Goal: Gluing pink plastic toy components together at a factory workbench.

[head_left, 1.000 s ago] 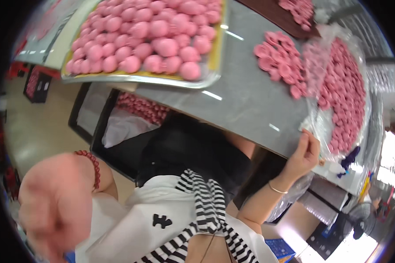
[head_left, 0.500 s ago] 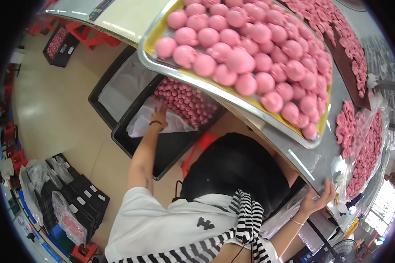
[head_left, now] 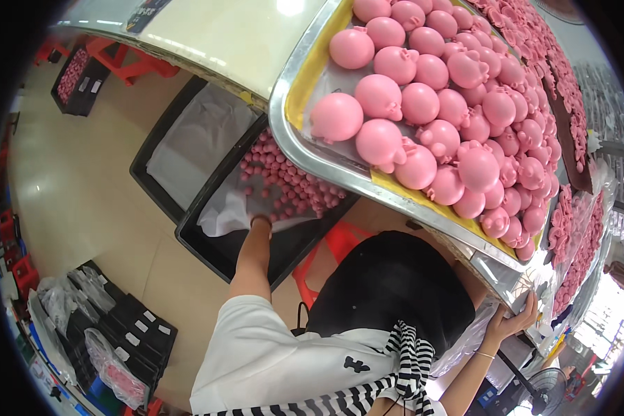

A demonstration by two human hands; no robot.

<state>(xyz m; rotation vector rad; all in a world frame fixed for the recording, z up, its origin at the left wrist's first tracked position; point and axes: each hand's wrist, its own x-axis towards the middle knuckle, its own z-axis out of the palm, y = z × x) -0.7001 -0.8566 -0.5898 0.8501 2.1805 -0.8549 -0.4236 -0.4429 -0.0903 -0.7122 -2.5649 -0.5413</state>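
Note:
My left hand (head_left: 262, 206) reaches down into a black bin (head_left: 204, 244) on the floor. It is sunk to the wrist among small pink parts (head_left: 291, 184) in a clear plastic liner, so its fingers are blurred behind the plastic. My right hand (head_left: 512, 323) rests with fingers spread on the edge of the metal table (head_left: 496, 274), beside a clear plastic bag, and holds nothing. A steel tray (head_left: 299, 142) of pink pig-shaped toys (head_left: 381, 142) sits on the table above the bin.
A second black bin (head_left: 186, 139) with a pale liner stands beside the first. Piles of flat pink parts (head_left: 577, 232) cover the table's right side. Black crates and bags (head_left: 128, 329) stand at lower left. A red stool (head_left: 329, 244) is under the table, and a fan (head_left: 549, 388) at lower right.
The view has swung down and left toward the floor bins. My left hand went from raised in front of me down into the bin of pink parts. My right hand stays at the table edge.

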